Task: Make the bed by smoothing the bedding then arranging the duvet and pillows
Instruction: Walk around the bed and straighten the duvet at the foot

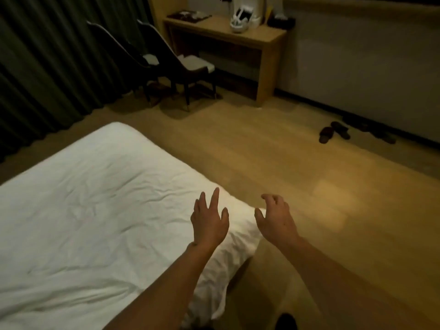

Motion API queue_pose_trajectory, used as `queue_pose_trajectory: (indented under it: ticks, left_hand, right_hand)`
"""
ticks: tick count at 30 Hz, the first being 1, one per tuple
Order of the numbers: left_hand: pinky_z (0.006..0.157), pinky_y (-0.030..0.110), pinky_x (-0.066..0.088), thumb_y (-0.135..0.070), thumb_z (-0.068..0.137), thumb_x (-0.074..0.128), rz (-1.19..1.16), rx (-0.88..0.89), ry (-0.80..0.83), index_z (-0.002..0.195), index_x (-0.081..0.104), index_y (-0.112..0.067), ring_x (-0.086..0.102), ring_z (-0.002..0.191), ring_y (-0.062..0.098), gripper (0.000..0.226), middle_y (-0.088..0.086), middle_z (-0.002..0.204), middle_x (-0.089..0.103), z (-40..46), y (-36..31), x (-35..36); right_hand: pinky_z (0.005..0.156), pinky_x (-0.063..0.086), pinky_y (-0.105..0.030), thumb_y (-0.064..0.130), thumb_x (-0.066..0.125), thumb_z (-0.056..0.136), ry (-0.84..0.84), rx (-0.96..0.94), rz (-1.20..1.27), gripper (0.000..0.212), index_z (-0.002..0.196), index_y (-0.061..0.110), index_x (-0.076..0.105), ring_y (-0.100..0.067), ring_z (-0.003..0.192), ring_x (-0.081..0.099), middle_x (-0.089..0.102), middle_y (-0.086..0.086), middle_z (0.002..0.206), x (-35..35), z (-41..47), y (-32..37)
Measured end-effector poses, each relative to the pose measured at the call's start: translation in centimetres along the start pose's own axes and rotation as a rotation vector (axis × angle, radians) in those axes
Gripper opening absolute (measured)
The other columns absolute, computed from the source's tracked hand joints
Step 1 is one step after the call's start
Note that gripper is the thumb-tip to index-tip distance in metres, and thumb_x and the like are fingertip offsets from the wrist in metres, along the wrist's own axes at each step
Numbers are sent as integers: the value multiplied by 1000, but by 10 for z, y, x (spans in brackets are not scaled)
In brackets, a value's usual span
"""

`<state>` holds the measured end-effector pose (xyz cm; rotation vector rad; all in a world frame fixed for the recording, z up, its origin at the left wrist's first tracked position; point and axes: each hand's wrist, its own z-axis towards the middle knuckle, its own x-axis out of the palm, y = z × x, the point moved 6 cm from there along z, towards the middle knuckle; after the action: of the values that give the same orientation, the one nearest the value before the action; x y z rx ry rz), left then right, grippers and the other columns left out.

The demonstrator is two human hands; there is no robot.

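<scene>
While both hands hover at the bed's near corner, nothing is grasped.
Left hand point(209, 222) spreads loose fingers over the wrinkled white bedding point(95, 198), probably poised to smooth it; right hand point(276, 220) hangs relaxed and empty past the edge, above the floor point(297, 163). No pillows visible (perhaps out of frame). Chairs point(171, 65), desk point(238, 41) and slippers point(333, 133) stand well apart, blocking nothing.

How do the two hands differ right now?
The left hand is over the white bedding near its corner, while the right hand is past the edge, over the floor. The left hand's fingers are straight and spread; the right hand's fingers are loosely curled. Both are bare, palm down, reaching forward and holding nothing. Whether the left hand touches the bedding cannot be told.
</scene>
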<state>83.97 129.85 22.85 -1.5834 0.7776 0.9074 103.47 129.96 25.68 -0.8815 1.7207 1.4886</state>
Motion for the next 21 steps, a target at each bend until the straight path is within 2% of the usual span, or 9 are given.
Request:
queue_pose_trajectory:
  ticks: [4, 8, 14, 16, 21]
  left_hand:
    - [113, 49, 28, -47, 100, 39, 8, -33, -28, 155, 16, -38, 16, 149, 34, 60, 10, 164, 14, 43, -64, -2]
    - [111, 51, 30, -48, 99, 42, 7, -64, -161, 155, 17, -40, 18, 148, 35, 61, 9, 164, 16, 103, -104, -26]
    - [115, 52, 26, -51, 99, 42, 8, -121, -360, 156, 11, -42, 8, 152, 33, 65, 6, 166, 7, 220, -148, -48]
    - [117, 52, 24, -52, 99, 41, 16, -140, -370, 155, 7, -44, 4, 152, 32, 66, 5, 166, 3, 271, -157, -45]
    - [120, 53, 21, -58, 99, 32, 45, -177, -277, 153, -2, -49, -4, 153, 29, 64, 0, 167, -5, 390, -164, -42]
  right_hand:
    - [101, 42, -39, 35, 52, 95, 26, -42, -39, 51, 142, 20, 42, -26, 126, 42, 44, -4, 140, -64, 75, -26]
    - [103, 41, -41, 40, 50, 95, 42, -162, -44, 55, 145, 21, 39, -28, 129, 41, 43, -3, 146, -101, 158, -24]
    - [115, 26, -50, 51, 40, 97, 76, -322, -145, 60, 152, 36, 23, -28, 147, 17, 12, 0, 164, -109, 302, 3]
    - [117, 21, -51, 52, 40, 98, 100, -354, -160, 61, 153, 37, 19, -27, 150, 12, 5, 2, 165, -109, 361, 15]
    - [120, 18, -48, 51, 44, 98, 222, -364, -185, 65, 154, 36, 16, -27, 150, 10, 5, 2, 165, -113, 491, 39]
